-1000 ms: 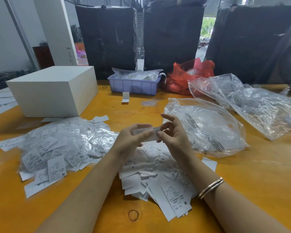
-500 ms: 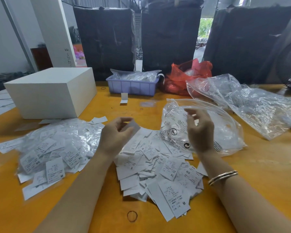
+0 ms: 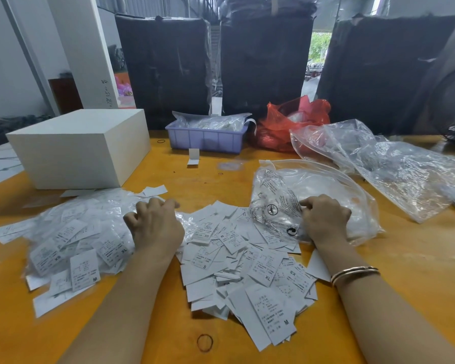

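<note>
A: State of the 2 hands?
B: Left hand (image 3: 155,227): knuckles up, fingers curled, resting on the right edge of the bagged labels (image 3: 71,237), which lie left on the tabletop (image 3: 418,258). Can't tell if it grips anything.
A: Right?
B: Right hand (image 3: 326,222): fingers curled, pinching the film of the bag (image 3: 313,185) at its near-left part. The bag is clear and printed, right of centre, with its near edge over the loose labels (image 3: 237,258).
A: Loose labels where?
B: Near centre, between the 2 hands, in a flat heap. Sizes S, M, XL readable.
A: Rest?
B: White box (image 3: 82,145) far left. Purple bin (image 3: 208,139) far centre, red bag (image 3: 292,122) just right of it. Clear film (image 3: 405,172) far right. 1 rubber band (image 3: 205,342) near, in front of the heap. Bracelet (image 3: 355,271) on the right wrist.
</note>
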Available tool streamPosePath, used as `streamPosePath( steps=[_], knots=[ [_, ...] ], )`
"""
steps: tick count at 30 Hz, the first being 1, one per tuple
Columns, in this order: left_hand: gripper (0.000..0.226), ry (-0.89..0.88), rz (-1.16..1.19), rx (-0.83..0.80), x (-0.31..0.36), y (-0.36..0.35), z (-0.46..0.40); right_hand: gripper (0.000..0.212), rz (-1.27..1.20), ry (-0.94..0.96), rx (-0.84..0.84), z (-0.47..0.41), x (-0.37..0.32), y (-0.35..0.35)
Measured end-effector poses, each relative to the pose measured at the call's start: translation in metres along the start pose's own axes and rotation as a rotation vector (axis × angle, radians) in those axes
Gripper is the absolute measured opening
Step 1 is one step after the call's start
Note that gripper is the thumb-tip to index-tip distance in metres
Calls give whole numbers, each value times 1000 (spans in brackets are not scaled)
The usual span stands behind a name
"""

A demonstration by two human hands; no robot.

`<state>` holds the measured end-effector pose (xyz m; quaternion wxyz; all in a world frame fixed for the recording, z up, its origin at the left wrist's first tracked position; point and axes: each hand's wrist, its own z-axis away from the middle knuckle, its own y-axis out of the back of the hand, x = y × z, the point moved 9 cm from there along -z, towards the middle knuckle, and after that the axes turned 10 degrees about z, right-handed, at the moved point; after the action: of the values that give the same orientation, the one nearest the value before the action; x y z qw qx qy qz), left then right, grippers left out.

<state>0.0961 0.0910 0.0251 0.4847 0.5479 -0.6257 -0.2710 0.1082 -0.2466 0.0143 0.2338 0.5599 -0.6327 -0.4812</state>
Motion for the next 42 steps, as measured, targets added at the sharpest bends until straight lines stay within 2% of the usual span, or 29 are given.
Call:
streamPosePath(
  steps=[3,5,8,11,13,19,21,23,24,26,29,32,38,40,42],
  knots=[
    [41,-76,105,43,14,2,3,28,-166,-34,67,0,4,7],
    [38,-138,196,44,26,0,6,28,-157,-45,36,0,5,4],
    [33,-223,307,23,43,-5,14,29,132,-11,-145,-1,1,-12],
    [33,-264,410,-32,55,-13,19,21,301,30,-171,-1,-4,-15],
    [33,-255,465,-50,56,-16,20,21,269,21,-103,-2,-6,-9],
    [33,-241,541,-24,56,-14,20,9,-76,-60,127,4,5,15],
    [32,-239,580,5,56,-8,21,10,-186,-6,278,10,-1,34],
    [24,-265,656,3,59,-4,21,11,-371,146,349,19,-20,50],
    [20,-287,718,-27,62,-3,22,11,-496,249,311,23,-34,53],
    [21,-324,896,-157,71,-5,25,15,-717,402,123,35,-64,48],
    [27,-312,1084,-371,80,-13,32,22,-1055,411,-279,53,-99,25],
    [29,-242,1226,-475,80,-18,33,37,-1269,386,-459,63,-114,15],
    [46,-185,1318,-438,74,-19,29,57,-1119,471,-492,72,-126,6],
    [31,-150,1349,-400,70,-19,25,55,-1033,456,-461,72,-123,5],
    [12,-103,1370,-333,62,-17,20,49,-760,494,-377,70,-120,6]
  ],
)
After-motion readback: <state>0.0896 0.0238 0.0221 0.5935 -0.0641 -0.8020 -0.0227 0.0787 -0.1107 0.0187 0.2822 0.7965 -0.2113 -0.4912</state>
